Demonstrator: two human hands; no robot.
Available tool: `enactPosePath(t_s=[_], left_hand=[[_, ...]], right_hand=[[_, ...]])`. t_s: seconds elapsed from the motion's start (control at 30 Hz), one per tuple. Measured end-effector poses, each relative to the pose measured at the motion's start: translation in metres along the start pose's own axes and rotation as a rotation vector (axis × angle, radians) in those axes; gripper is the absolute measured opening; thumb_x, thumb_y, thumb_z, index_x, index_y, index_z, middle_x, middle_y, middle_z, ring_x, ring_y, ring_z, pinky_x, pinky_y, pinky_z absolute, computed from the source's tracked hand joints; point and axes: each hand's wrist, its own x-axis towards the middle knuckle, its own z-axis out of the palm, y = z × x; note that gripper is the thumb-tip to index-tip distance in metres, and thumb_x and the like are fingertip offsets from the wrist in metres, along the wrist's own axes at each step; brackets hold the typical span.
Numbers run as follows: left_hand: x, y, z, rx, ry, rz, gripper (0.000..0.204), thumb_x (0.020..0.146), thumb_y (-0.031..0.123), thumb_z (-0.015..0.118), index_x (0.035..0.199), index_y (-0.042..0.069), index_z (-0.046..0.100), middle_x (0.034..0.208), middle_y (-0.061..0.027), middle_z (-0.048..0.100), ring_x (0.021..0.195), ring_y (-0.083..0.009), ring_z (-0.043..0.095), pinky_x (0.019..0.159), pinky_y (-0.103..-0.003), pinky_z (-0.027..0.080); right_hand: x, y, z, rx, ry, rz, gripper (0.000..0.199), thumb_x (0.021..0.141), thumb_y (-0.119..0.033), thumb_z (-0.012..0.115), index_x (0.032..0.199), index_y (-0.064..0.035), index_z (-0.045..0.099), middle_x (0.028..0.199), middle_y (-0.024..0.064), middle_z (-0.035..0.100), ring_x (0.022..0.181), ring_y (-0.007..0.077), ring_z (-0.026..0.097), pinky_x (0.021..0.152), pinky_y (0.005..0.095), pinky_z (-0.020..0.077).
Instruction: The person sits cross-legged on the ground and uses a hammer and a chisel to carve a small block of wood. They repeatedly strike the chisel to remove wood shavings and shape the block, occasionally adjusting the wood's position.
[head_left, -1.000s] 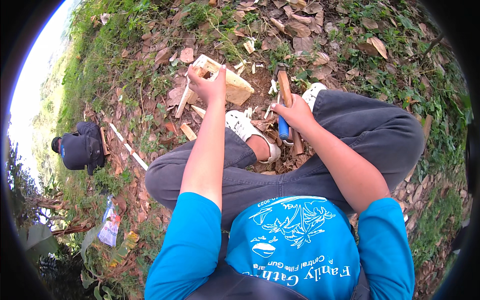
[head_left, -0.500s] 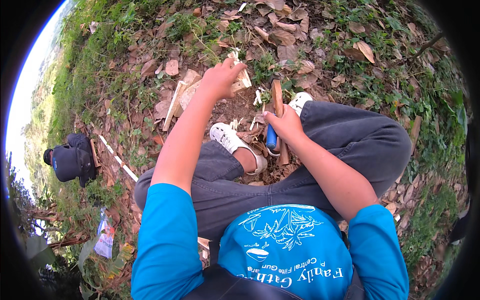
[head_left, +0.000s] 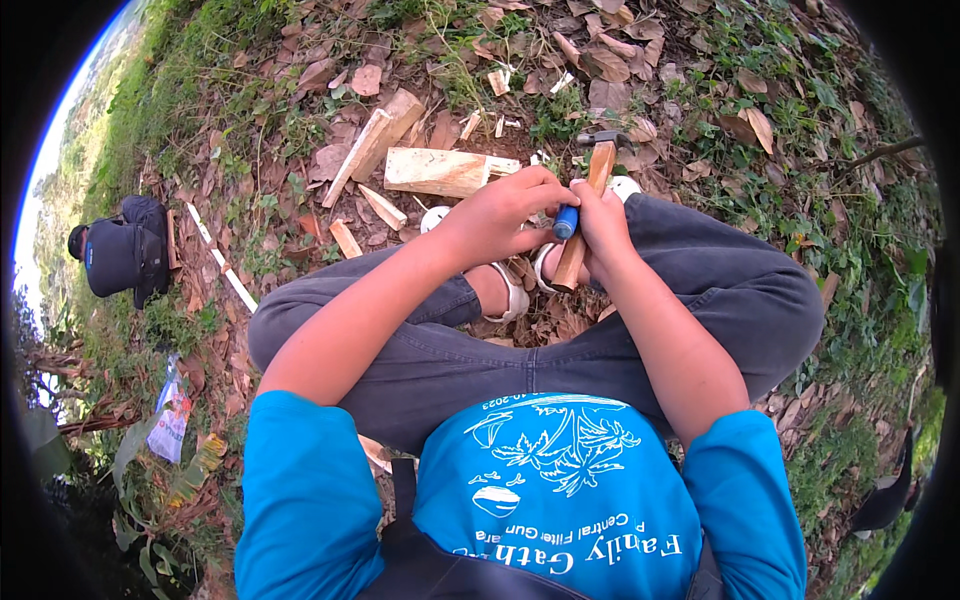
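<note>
My right hand (head_left: 603, 225) is closed around the wooden handle of a hammer (head_left: 600, 165), whose dark metal head points away from me. Against that handle lies a blue-handled chisel (head_left: 566, 222); its blade is hidden by my fingers. My left hand (head_left: 510, 212) has its fingers bent about the chisel's handle, close to the right hand. Just beyond the left hand, a pale squared wood block (head_left: 440, 172) with a cut-down end rests on the ground.
More wood pieces (head_left: 378, 140) lie left of the block, with small chips (head_left: 500, 82) beyond it. Dry leaves and weeds cover the ground. A black backpack (head_left: 125, 252), a white strip (head_left: 222, 260) and a plastic bag (head_left: 170, 415) are at the left. My crossed legs (head_left: 690, 270) frame the hands.
My left hand has come back from the wood block toward me and met the right hand at the chisel. The right hand and hammer have shifted slightly right and up; the block now lies free.
</note>
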Motion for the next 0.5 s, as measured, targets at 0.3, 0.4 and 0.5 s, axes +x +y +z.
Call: enactPosePath(t_s=[0.3,0.4,0.5], left_hand=[[-0.010,-0.051,-0.020,-0.622,0.571,-0.328,0.027,0.105,0.014,0.046,0.127,-0.002,0.045,0.120,-0.0164,0.066,0.105,-0.0224,0.070,0.091,-0.036,0.059],[-0.001,-0.073,-0.039,-0.747,0.876,-0.595,0.028,0.105,0.016,0.049,0.124,0.000,0.038,0.114,-0.0200,0.065,0.100,-0.0247,0.071,0.089,-0.036,0.059],[-0.010,-0.124,-0.033,-0.525,0.932,-0.603,0.034,0.103,0.026,0.058,0.120,0.001,0.044,0.102,-0.0114,0.066,0.093,-0.0188,0.067,0.084,-0.032,0.052]], right_hand=[[-0.008,0.002,0.017,-0.145,-0.038,0.032,0.024,0.109,-0.026,0.046,0.117,-0.0040,0.047,0.105,0.0114,0.071,0.080,0.0171,0.071,0.061,0.0288,0.0527],[-0.007,0.004,0.013,-0.194,-0.036,0.046,0.024,0.109,-0.028,0.047,0.116,-0.0047,0.047,0.105,0.0119,0.070,0.080,0.0166,0.071,0.060,0.0286,0.0521],[-0.002,0.014,0.008,-0.243,-0.018,0.077,0.027,0.108,-0.029,0.049,0.117,-0.0043,0.047,0.105,0.0128,0.070,0.078,0.0175,0.071,0.058,0.0286,0.0508]])
